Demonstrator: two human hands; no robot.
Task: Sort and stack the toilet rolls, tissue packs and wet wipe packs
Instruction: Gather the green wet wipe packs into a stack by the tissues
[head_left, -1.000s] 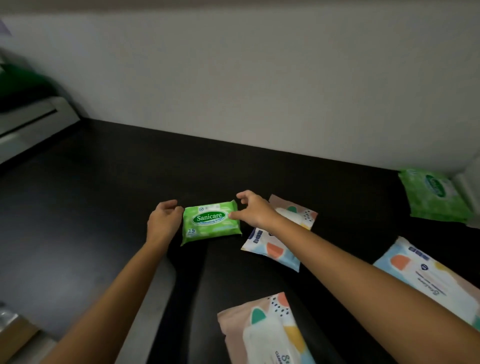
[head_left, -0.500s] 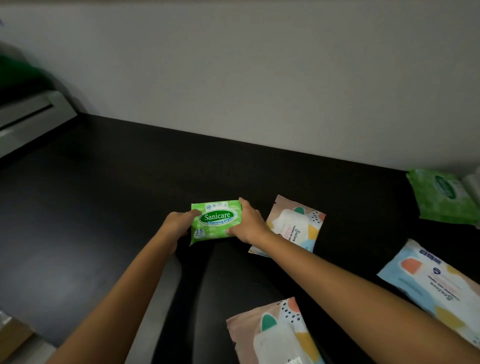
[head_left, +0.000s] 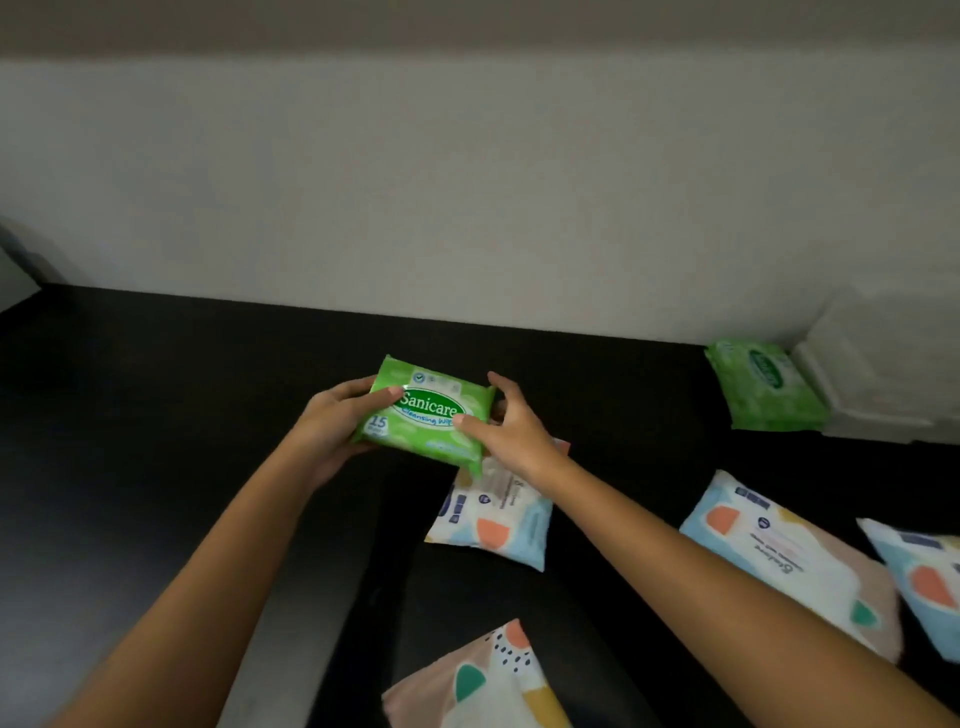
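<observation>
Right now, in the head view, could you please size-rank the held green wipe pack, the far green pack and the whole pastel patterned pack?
Pastel patterned pack
Held green wipe pack
Far green pack, perhaps just farther

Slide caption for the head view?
Left hand and right hand grip a green Sanicare wipes pack over a black table.

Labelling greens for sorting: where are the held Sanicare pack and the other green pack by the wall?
Held Sanicare pack (head_left: 428, 406), head view, on its logo oval.
Other green pack (head_left: 763, 391), head view, on its top face.
</observation>
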